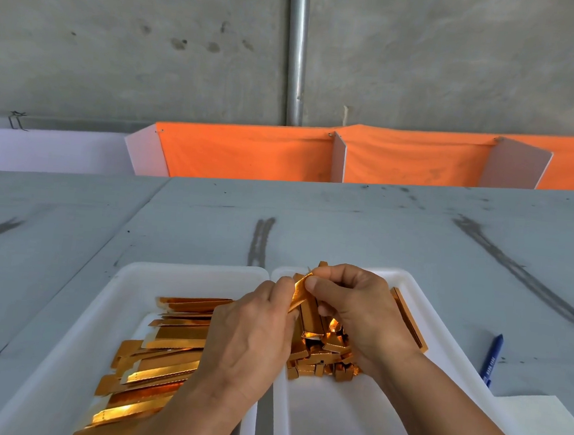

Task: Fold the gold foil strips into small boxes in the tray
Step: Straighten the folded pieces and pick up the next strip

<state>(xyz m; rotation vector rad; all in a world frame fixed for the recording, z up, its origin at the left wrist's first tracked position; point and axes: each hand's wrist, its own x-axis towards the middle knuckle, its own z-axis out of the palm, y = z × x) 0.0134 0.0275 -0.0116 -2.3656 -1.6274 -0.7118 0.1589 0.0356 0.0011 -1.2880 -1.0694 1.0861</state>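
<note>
Two white trays sit side by side on the grey table. The left tray (126, 273) holds a pile of flat gold foil strips (161, 355). The right tray (407, 281) holds a heap of folded gold boxes (319, 353). Above the gap between the trays, my left hand (252, 334) and my right hand (357, 308) both pinch one gold foil strip (298, 292), partly bent between my fingertips. A long folded gold piece (408, 319) leans along the right tray's far side.
A blue pen (492, 360) lies on the table right of the trays, beside a white sheet of paper (536, 429). Orange cloth bins with white dividers (249, 152) run along the table's far edge, under a concrete wall with a metal pipe (297, 50).
</note>
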